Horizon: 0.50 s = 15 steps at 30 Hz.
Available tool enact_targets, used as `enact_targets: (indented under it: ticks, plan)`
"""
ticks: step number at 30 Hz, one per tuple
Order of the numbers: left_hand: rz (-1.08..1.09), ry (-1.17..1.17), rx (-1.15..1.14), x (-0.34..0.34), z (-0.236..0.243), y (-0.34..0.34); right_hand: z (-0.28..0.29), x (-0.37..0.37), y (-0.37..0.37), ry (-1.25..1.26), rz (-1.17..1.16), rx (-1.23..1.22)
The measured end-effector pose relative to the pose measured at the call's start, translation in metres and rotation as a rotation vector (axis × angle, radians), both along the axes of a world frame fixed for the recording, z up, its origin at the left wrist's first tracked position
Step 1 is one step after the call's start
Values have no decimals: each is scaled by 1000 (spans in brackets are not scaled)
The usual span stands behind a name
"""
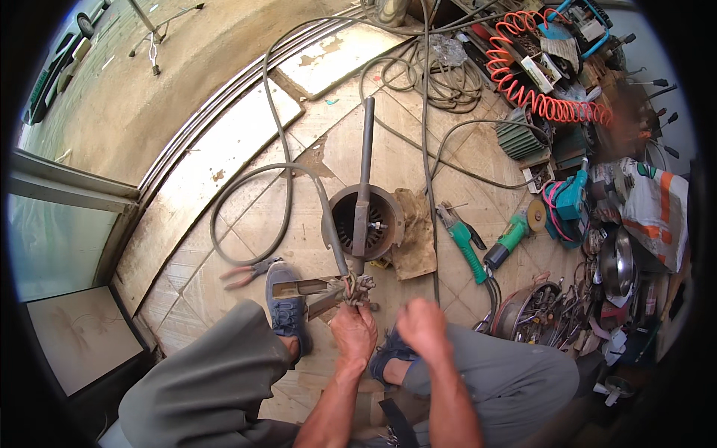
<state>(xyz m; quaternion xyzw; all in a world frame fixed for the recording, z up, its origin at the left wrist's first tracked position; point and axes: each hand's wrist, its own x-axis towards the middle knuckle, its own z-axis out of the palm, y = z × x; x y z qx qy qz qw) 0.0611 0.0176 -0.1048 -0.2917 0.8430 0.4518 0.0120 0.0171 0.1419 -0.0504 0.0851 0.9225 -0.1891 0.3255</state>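
Note:
My left hand (354, 333) pinches the bound, ragged end of a thick grey cable (326, 205), low between my shoes. At this end sits a worn metal clamp (302, 290) with two diverging arms, which lies partly over my left shoe. My right hand (423, 327) is raised beside it, above my right knee, apart from the cable. Its fingers look curled but are blurred, and I cannot make out anything in them. Just beyond my left hand stands a round, rusty metal housing (396, 216) with a long steel bar (366, 157) across its opening.
Pliers (250, 274) with red handles lie left of the housing. On its right are a brown rag (413, 231), a green-handled electrode holder (464, 246) and a green angle grinder (514, 237). A coiled orange hose (515, 86) and cluttered tools line the right side.

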Motion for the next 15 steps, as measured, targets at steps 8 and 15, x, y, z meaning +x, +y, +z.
enact_targets:
  ticks: [8, 15]
  plan:
    - [25, 11, 186, 6, -26, 13, 26, -273, -26, 322, -141, -570]
    - [-693, -65, -1420, 46, -129, 25, 68, -275, -80, 139, -63, -980]
